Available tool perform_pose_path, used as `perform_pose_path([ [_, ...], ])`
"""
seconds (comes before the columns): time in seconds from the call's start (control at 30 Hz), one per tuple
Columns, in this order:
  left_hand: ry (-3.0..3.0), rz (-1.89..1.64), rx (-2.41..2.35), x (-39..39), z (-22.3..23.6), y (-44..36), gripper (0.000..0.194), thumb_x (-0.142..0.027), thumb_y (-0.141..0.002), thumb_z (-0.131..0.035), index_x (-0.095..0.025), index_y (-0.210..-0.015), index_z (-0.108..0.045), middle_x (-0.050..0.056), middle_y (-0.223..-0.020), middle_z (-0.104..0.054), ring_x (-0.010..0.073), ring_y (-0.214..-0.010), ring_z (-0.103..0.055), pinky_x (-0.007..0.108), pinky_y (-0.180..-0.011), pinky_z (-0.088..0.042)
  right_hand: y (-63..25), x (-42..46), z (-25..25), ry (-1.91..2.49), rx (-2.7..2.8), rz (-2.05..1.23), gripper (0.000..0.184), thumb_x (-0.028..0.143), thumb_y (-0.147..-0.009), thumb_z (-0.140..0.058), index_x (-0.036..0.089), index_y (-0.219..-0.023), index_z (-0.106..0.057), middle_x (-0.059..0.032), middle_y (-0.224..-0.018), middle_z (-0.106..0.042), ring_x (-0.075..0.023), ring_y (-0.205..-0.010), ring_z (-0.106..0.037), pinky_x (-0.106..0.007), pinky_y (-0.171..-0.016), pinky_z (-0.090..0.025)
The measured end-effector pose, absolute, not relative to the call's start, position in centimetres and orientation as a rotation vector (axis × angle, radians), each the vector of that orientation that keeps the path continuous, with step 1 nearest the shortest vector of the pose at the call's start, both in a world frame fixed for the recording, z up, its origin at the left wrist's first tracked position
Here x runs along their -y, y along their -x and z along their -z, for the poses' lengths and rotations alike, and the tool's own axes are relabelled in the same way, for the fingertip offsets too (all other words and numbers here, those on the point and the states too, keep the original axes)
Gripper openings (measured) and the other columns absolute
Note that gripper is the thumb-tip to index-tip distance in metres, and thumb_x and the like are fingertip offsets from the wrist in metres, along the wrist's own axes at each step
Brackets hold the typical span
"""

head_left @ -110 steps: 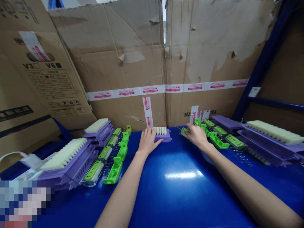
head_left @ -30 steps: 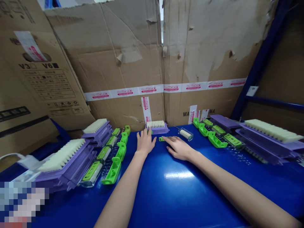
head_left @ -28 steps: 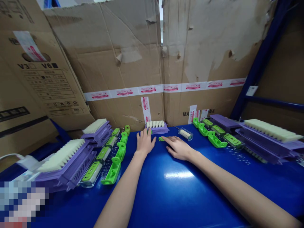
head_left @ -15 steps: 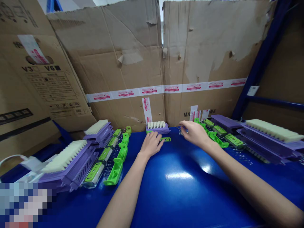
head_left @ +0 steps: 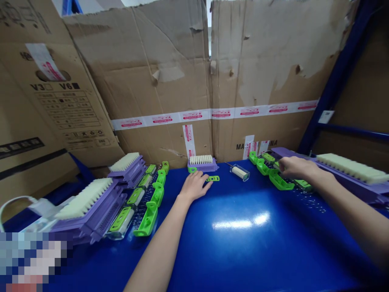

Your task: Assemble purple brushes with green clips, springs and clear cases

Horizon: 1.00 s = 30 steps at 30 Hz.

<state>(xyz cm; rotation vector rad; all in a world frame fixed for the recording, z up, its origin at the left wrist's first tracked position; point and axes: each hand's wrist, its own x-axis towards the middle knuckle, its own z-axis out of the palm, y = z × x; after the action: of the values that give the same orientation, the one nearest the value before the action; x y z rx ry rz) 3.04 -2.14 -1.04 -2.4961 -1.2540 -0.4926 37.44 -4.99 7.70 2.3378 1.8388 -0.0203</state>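
Across the back of the blue table, tall cardboard sheets stand upright, prob. as a screen & backstop. Purple bristle units flank both sides, L stack & R stack, likely parked outboard so the middle stays workable. R hand is over the R row of green-topped cases, fingers curled down; can't tell if they grip one. L hand is near centre, palm down, fingers loosely spread, open, tips by the small purple unit, maybe steadying the parts there. That unit sits bristles up, w/ a green bracket at its front. Green holders line the inner edge of the R row, like parts grouped, prob. for quick pick-up. Clear case lies btwn the hands, cream block inside. Flat green plate, smallest, lies just beside L fingertips.
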Motion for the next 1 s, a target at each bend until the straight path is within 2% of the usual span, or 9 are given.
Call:
perform_pose_path([
  [0.23, 2.500, 0.491, 1.267, 2.21, 0.98, -3.00, 0.034, -0.044, -0.091, -0.040, -0.019, -0.099, -0.062, 0.007, -0.094, -0.063, 0.0216, -0.093, -0.058, 0.034, -0.082, -0.045, -37.35, 5.44, -7.15, -2.356, -1.800, 0.000, 0.016, 0.017, -0.069, -0.054, 0.019, -0.085, -0.058, -0.0117, -0.094, -0.062, -0.0255, -0.085, -0.061, -0.032, -0.061, -0.038],
  [0.47, 2.509, 0.497, 1.261, 2.11, 1.08, -2.95, 0.035, -0.044, -0.091, -0.040, -0.019, -0.099, -0.063, 0.008, -0.094, -0.062, 0.0223, -0.092, -0.057, 0.035, -0.082, -0.045, -37.18, 5.62, -7.40, -2.390, -1.836, -0.093, 0.017, 0.018, -0.079, -0.047, 0.015, -0.087, -0.061, -0.0207, -0.101, -0.063, -0.0302, -0.091, -0.062, -0.035, -0.064, -0.038],
  [0.63, 2.504, 0.500, 1.266, 2.11, 1.12, -2.95, 0.034, -0.044, -0.091, -0.040, -0.020, -0.099, -0.062, 0.008, -0.093, -0.061, 0.0219, -0.093, -0.057, 0.034, -0.082, -0.045, -36.93, 5.82, -7.49, -2.385, -1.855, -0.070, 0.021, 0.015, -0.078, -0.047, 0.015, -0.090, -0.065, -0.0186, -0.102, -0.064, -0.0294, -0.091, -0.062, -0.035, -0.066, -0.040],
  [0.9, 2.500, 0.489, 1.269, 2.16, 1.08, -2.96, 0.034, -0.044, -0.091, -0.041, -0.019, -0.099, -0.062, 0.008, -0.094, -0.062, 0.0226, -0.093, -0.057, 0.035, -0.081, -0.045, -37.46, 5.64, -7.57, -2.336, -1.853, -0.063, 0.023, 0.014, -0.079, -0.043, 0.012, -0.086, -0.065, -0.0243, -0.102, -0.063, -0.0319, -0.091, -0.062, -0.036, -0.065, -0.037],
  [1.0, 2.505, 0.498, 1.267, 2.20, 1.04, -2.97, 0.034, -0.043, -0.091, -0.041, -0.019, -0.099, -0.063, 0.008, -0.094, -0.062, 0.0228, -0.093, -0.057, 0.035, -0.081, -0.045, -37.81, 5.53, -7.78, -2.333, -1.858, -0.060, 0.020, 0.016, -0.078, -0.046, 0.013, -0.085, -0.065, -0.0237, -0.101, -0.063, -0.0318, -0.091, -0.062, -0.036, -0.065, -0.037],
])
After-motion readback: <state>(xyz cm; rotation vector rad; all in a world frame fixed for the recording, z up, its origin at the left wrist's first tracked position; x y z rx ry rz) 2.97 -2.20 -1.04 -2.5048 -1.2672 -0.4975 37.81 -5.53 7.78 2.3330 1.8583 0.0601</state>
